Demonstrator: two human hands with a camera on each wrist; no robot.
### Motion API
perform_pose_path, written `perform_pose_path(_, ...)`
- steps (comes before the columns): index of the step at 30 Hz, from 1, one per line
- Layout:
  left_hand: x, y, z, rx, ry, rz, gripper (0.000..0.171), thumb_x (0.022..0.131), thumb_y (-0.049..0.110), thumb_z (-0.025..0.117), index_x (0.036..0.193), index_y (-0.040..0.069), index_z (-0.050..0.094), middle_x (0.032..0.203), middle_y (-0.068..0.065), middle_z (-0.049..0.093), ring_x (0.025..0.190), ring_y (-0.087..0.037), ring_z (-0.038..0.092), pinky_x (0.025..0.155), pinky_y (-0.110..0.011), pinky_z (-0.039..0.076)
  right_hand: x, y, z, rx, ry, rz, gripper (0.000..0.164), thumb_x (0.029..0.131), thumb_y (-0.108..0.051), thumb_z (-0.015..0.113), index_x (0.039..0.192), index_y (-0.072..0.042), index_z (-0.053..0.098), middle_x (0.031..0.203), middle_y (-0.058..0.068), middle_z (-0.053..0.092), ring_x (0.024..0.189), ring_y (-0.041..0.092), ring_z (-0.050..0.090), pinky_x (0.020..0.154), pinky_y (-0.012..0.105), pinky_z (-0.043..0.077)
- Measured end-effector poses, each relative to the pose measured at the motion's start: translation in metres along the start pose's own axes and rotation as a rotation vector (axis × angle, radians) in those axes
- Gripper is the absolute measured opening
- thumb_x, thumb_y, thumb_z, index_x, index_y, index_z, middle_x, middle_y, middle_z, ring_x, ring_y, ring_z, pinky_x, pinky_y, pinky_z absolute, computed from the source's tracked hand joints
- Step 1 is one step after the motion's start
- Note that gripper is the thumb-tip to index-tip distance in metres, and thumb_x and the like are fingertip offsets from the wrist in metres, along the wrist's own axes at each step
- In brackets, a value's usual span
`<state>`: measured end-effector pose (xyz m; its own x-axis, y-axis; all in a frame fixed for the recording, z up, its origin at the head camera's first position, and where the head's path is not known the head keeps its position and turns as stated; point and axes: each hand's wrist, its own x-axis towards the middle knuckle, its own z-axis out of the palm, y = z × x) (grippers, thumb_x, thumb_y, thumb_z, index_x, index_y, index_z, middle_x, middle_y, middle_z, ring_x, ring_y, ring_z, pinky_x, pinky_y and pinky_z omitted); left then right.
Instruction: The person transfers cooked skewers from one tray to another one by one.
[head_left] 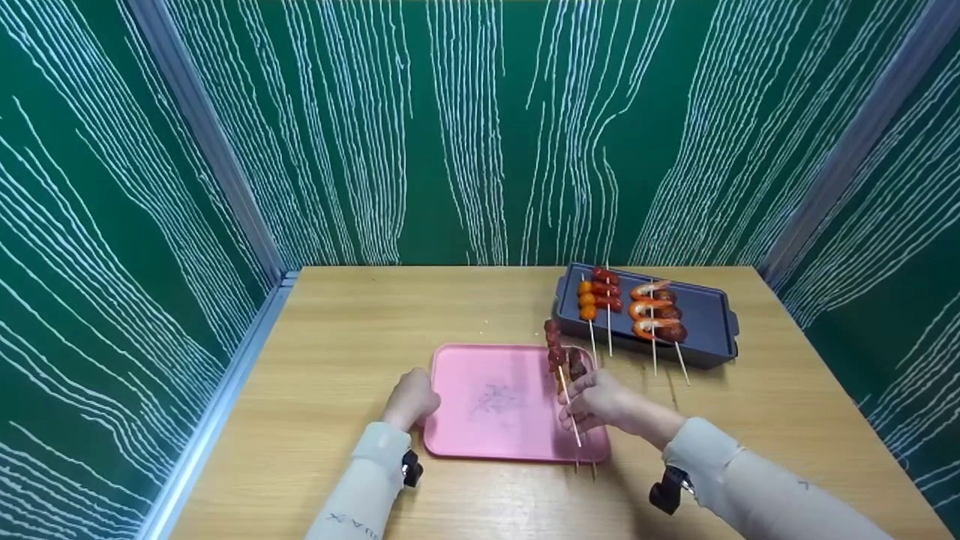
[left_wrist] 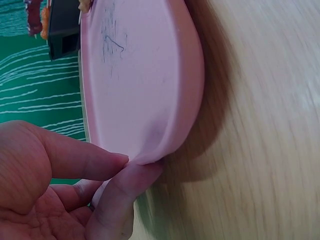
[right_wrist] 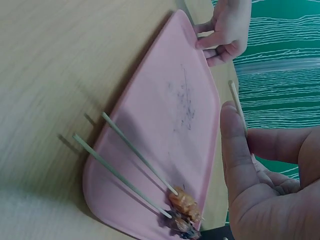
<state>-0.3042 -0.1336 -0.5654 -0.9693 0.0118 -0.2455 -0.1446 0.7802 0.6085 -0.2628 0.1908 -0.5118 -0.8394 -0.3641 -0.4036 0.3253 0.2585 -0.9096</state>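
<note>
My left hand (head_left: 411,397) pinches the left rim of a pink rectangular tray (head_left: 487,439) between thumb and fingers, as the left wrist view shows close up. Over the tray's right side, my right hand (head_left: 609,405) grips the thin wooden stick of a skewer (head_left: 553,345) with dark red pieces at its far end. Below that hand, two more skewers lie side by side on the tray: one with golden-brown food (right_wrist: 185,204), one with darker meat (right_wrist: 179,225). Their bare sticks reach past the tray's near edge.
Behind and to the right stands a dark grey grill pan (head_left: 705,307). Across it lie a skewer of orange balls (head_left: 586,301), one of red sausages (head_left: 606,288), one of shrimp (head_left: 646,309) and one of brown meatballs (head_left: 673,330). Green patterned panels (head_left: 480,150) enclose the wooden table (head_left: 360,322).
</note>
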Motion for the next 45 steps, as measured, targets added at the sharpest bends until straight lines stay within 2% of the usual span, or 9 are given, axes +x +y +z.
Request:
perform_pose_path(11, 0.001, 0.001, -0.001, -0.018, 0.003, -0.002, 0.014, 0.082, -0.006, 0.050, 0.074, 0.003, 0.057, 0.062, -0.009, 0.055, 0.049, -0.018, 0.056, 0.038, -0.028, 0.046, 0.002, 0.013, 0.012, -0.005, 0.002, -0.004, 0.023, 0.084, 0.009, 0.054, 0.105, 0.017, 0.057, 0.082, 0.020, 0.070, 0.069, 0.024, 0.070, 0.064, 0.036, 0.060)
perform_pose_path(16, -0.001, 0.001, -0.002, 0.024, 0.033, 0.041, 0.018, 0.080, -0.006, 0.050, 0.067, 0.006, 0.053, 0.063, -0.008, 0.053, 0.050, -0.018, 0.054, 0.039, -0.027, 0.044, 0.003, 0.020, 0.015, -0.005, -0.004, 0.001, 0.021, 0.084, 0.009, 0.052, 0.103, 0.017, 0.057, 0.080, 0.016, 0.070, 0.069, 0.023, 0.071, 0.064, 0.035, 0.060)
perform_pose_path(21, -0.001, 0.000, -0.002, 0.037, 0.053, 0.067, 0.016, 0.079, -0.006, 0.050, 0.068, 0.005, 0.055, 0.066, -0.010, 0.055, 0.051, -0.018, 0.054, 0.039, -0.027, 0.043, 0.005, 0.025, 0.018, -0.002, 0.030, 0.004, 0.019, 0.083, 0.011, 0.053, 0.100, 0.015, 0.058, 0.077, 0.015, 0.069, 0.066, 0.022, 0.070, 0.065, 0.035, 0.060)
perform_pose_path(27, -0.002, 0.000, -0.002, 0.024, 0.053, 0.060, 0.013, 0.078, -0.006, 0.051, 0.074, 0.004, 0.058, 0.070, -0.011, 0.058, 0.053, -0.018, 0.056, 0.042, -0.027, 0.044, 0.010, 0.031, 0.020, 0.009, 0.032, 0.003, 0.016, 0.082, 0.010, 0.053, 0.096, 0.013, 0.059, 0.076, 0.014, 0.071, 0.064, 0.021, 0.069, 0.062, 0.034, 0.060)
perform_pose_path(35, -0.003, 0.001, 0.000, 0.005, 0.033, 0.036, 0.013, 0.081, -0.006, 0.052, 0.075, 0.004, 0.057, 0.068, -0.008, 0.055, 0.054, -0.018, 0.055, 0.044, -0.027, 0.045, 0.015, 0.037, 0.020, 0.033, 0.037, -0.003, 0.016, 0.081, 0.011, 0.052, 0.095, 0.015, 0.058, 0.074, 0.012, 0.070, 0.062, 0.019, 0.067, 0.059, 0.032, 0.058)
perform_pose_path(45, 0.000, -0.001, 0.001, 0.010, 0.030, 0.046, 0.019, 0.078, -0.007, 0.050, 0.067, 0.008, 0.052, 0.061, -0.005, 0.051, 0.049, -0.016, 0.052, 0.039, -0.024, 0.039, 0.021, 0.041, 0.022, 0.048, 0.041, 0.027, 0.017, 0.081, 0.012, 0.048, 0.094, 0.017, 0.058, 0.070, 0.010, 0.068, 0.061, 0.017, 0.067, 0.057, 0.030, 0.058)
